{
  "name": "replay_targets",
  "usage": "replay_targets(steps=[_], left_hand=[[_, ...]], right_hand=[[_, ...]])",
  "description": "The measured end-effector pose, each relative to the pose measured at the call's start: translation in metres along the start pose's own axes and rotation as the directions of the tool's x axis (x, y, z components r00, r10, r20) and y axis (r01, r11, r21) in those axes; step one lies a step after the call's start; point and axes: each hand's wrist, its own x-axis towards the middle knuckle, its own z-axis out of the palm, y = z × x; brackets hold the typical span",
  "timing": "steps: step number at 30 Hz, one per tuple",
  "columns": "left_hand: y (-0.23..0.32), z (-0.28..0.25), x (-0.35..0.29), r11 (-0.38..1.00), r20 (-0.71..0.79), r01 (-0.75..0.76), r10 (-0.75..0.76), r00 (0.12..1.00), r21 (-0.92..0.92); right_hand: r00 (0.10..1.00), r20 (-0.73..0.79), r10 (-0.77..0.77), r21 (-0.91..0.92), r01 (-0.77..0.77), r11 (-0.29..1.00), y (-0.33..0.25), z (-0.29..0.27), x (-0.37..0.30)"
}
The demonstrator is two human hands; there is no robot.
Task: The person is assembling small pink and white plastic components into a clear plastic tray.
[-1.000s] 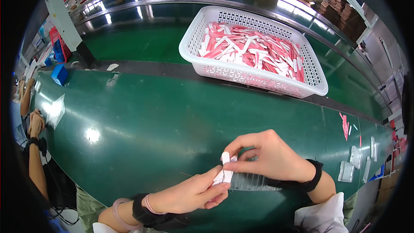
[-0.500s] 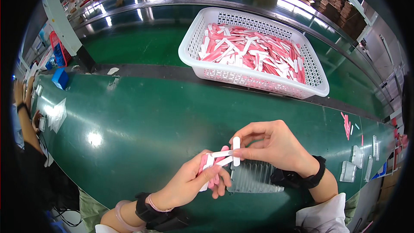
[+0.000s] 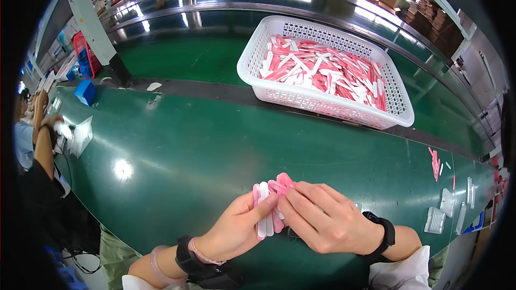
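Observation:
A small bunch of flat, round-ended pink and white strips (image 3: 262,210), which look like mini nail files, is gripped in my left hand (image 3: 236,226). The thumb presses across the white faces. My right hand (image 3: 328,220) touches the bunch from the other side. Its bent fingers and thumb pinch pink strips (image 3: 284,181) at the top, which fan out at an angle. The right fingers partly hide how many strips they hold. Only a sliver of a clear plastic tray (image 3: 358,206) shows behind the right hand.
A white perforated basket (image 3: 336,108) heaped with pink and white strips stands beyond my hands. At right lie loose pink strips (image 3: 434,163) and clear ribbed trays (image 3: 434,220). A blue block (image 3: 85,92), clear plastic sheets (image 3: 81,136) and another person's arm (image 3: 44,147) are at left.
My right hand has turned and moved down over the clear tray, covering it. The white strip it held upright has left that position; pink strips now show at its fingertips.

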Motion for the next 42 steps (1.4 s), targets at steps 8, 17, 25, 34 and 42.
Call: replay_targets(steps=[8,17,25,34,42], left_hand=[[0.004,0.011,-0.001,0.998,-0.109,0.001,-0.008,0.994,-0.061],[0.000,0.002,-0.007,0.961,0.062,-0.042,0.026,0.998,0.274],[0.002,0.005,-0.010,0.934,-0.040,-0.039,0.057,0.998,0.356],[0.002,-0.013,-0.009,0.978,-0.029,0.035,-0.030,0.999,0.206],[0.002,-0.011,-0.011,0.970,-0.051,0.106,-0.097,0.994,0.218]], right_hand=[[0.992,0.123,-0.043,0.220,0.015,0.975,0.000,-0.010,-0.004],[0.759,0.367,0.538,0.639,-0.626,0.447,0.010,-0.018,0.003],[0.639,0.594,0.488,0.684,-0.721,0.112,0.016,-0.011,0.001],[0.579,0.507,0.639,0.735,-0.677,0.029,0.021,-0.022,-0.013],[0.893,0.408,0.190,-0.066,-0.179,0.982,-0.038,-0.020,-0.043]])
